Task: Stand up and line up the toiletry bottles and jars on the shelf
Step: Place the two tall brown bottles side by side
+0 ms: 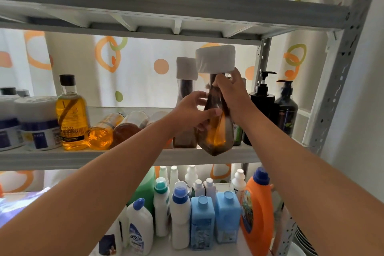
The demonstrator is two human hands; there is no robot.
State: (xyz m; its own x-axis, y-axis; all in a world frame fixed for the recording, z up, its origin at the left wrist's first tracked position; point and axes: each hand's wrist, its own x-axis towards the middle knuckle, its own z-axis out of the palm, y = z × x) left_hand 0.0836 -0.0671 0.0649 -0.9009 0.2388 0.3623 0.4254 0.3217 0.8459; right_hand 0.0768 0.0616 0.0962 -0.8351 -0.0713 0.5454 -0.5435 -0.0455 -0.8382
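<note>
While both hands, left hand [192,111] and right hand [230,91], grip it, the white-capped tapered amber bottle [216,129] hangs tilted.

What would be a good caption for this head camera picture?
Both hands, left and right, hold a white-capped brown bottle upright at the shelf edge, amber bottles lying nearby.

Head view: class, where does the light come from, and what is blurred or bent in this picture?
Head view: backlit through the patterned curtain, so the amber bottle glows and the pump bottles go near black; the bottle held by the left hand and right hand is slightly motion-blurred; wide-angle distortion bows the shelf edges.
</note>
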